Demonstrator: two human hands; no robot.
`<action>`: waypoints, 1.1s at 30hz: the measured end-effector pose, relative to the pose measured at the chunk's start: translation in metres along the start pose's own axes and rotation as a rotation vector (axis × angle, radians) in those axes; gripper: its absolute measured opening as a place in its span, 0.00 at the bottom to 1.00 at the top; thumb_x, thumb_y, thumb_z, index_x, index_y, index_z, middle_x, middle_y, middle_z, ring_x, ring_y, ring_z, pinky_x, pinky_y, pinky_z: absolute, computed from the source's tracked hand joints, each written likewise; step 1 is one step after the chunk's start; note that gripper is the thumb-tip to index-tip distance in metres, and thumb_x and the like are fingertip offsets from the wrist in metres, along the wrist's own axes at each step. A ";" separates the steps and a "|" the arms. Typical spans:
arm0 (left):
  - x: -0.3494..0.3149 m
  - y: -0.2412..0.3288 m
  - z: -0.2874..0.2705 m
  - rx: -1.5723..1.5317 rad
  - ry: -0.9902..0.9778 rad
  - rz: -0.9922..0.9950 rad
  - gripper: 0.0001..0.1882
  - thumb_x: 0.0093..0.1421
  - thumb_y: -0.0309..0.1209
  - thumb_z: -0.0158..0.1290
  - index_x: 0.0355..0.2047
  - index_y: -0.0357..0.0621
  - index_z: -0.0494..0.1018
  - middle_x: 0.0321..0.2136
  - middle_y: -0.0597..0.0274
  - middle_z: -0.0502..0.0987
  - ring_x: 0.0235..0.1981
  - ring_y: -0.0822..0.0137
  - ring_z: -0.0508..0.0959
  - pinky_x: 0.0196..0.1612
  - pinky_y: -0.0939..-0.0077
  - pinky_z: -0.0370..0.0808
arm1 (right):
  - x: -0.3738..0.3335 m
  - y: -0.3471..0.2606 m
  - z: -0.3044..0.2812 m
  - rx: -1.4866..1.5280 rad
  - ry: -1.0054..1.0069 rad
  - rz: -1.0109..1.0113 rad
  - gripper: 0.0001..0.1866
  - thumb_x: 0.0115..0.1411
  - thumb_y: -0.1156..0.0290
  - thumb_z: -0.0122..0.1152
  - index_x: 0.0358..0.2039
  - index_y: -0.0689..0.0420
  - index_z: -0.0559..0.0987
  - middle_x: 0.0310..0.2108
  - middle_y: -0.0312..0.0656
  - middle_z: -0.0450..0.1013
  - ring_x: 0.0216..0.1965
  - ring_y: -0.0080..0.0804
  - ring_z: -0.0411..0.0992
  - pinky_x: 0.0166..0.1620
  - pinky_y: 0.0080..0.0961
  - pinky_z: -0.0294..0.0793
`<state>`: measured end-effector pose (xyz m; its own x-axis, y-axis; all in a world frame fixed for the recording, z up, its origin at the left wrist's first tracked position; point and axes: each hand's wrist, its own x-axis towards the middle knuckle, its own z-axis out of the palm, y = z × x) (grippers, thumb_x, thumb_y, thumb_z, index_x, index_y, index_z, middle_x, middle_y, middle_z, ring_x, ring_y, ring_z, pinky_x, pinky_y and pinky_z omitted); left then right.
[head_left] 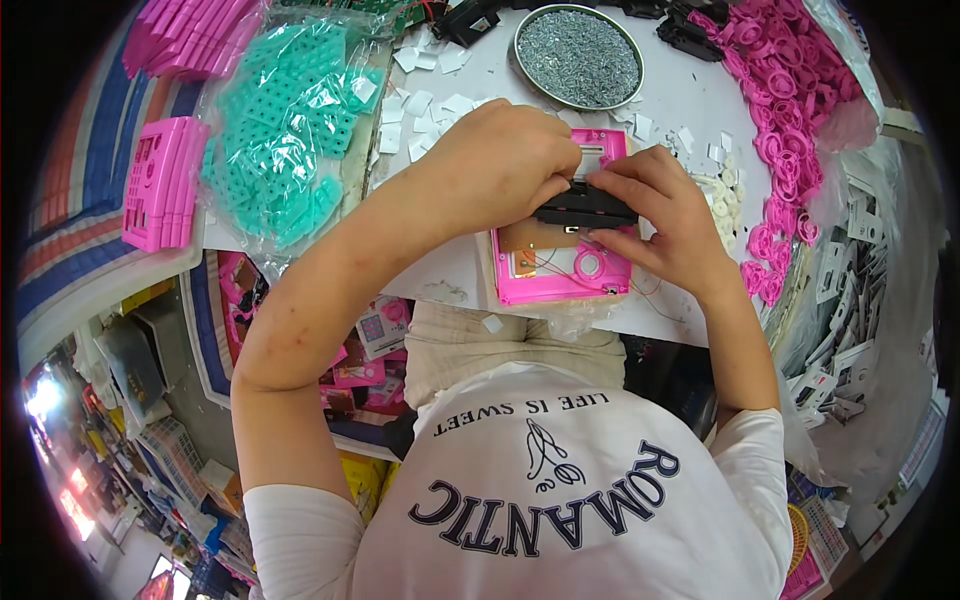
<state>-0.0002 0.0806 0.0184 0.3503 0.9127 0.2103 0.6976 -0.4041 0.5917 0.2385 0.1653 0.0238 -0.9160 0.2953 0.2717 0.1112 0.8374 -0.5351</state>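
Observation:
A pink plastic casing (518, 291) lies open-side up on the table in front of me, with a brown circuit board (532, 236) and thin wires inside. Over its middle sits a black oblong plastic part (585, 208). My right hand (672, 215) grips this part from the right, thumb on the near side and fingers on the far side. From the left my left hand (520, 158) reaches over the casing, its fingers curled into a pinch at the part's far edge. What lies between those left fingertips is hidden.
Beyond the casing stands a round tin (578, 57) of small screws. White paper squares (420, 105) lie scattered left of it. A clear bag of teal pieces (290, 120) and stacked pink panels (165, 185) are at left. Pink ring-shaped parts (785, 130) heap up at right, beside small cream pieces (722, 205).

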 end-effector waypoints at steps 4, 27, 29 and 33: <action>-0.002 0.005 -0.010 0.095 -0.018 0.020 0.06 0.54 0.29 0.62 0.28 0.40 0.78 0.28 0.56 0.77 0.33 0.50 0.79 0.38 0.57 0.75 | 0.006 0.001 -0.003 0.024 -0.023 -0.025 0.30 0.42 0.70 0.77 0.49 0.57 0.81 0.43 0.43 0.75 0.43 0.45 0.72 0.45 0.37 0.77; -0.031 0.005 -0.013 -0.065 0.061 -0.056 0.07 0.54 0.26 0.62 0.29 0.38 0.75 0.27 0.55 0.76 0.32 0.50 0.78 0.37 0.58 0.74 | 0.012 -0.003 0.021 0.112 0.020 -0.050 0.30 0.44 0.70 0.79 0.49 0.58 0.79 0.44 0.45 0.75 0.42 0.45 0.73 0.45 0.38 0.75; -0.032 0.003 -0.011 -0.092 0.092 -0.055 0.07 0.54 0.26 0.62 0.29 0.38 0.75 0.27 0.55 0.75 0.32 0.51 0.77 0.36 0.58 0.74 | 0.011 -0.002 0.021 0.113 0.021 -0.046 0.30 0.44 0.70 0.79 0.49 0.58 0.79 0.44 0.45 0.75 0.42 0.45 0.73 0.45 0.38 0.75; -0.032 0.002 -0.010 -0.155 0.126 -0.083 0.07 0.55 0.26 0.62 0.29 0.38 0.74 0.27 0.55 0.75 0.31 0.52 0.76 0.35 0.60 0.73 | 0.012 -0.003 0.020 0.099 0.018 -0.057 0.30 0.44 0.70 0.79 0.49 0.58 0.79 0.44 0.45 0.75 0.42 0.45 0.73 0.45 0.38 0.76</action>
<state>-0.0164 0.0509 0.0210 0.2079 0.9467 0.2461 0.6129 -0.3222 0.7215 0.2190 0.1573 0.0126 -0.9126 0.2574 0.3177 0.0196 0.8036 -0.5948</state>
